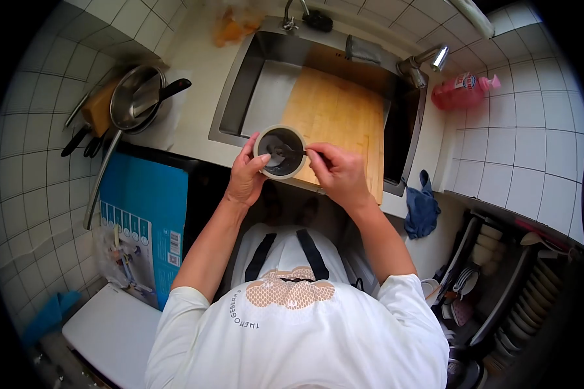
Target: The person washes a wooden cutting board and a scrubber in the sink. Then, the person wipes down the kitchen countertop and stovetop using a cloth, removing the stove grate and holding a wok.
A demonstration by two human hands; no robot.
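A round bowl with a pale rim and dark inside is held up in front of the sink's near edge. My left hand is wrapped round its left side, thumb at the rim. My right hand grips the handle of a dark spoon, whose head is down in the bowl. Something greyish and shiny lies in the bowl; I cannot make out what. Behind the bowl, a wooden board rests across the steel sink.
Pans and knives stand at the left. A faucet, a pink bottle and a blue cloth are on the right. Below them is a dish rack. A blue box stands at lower left.
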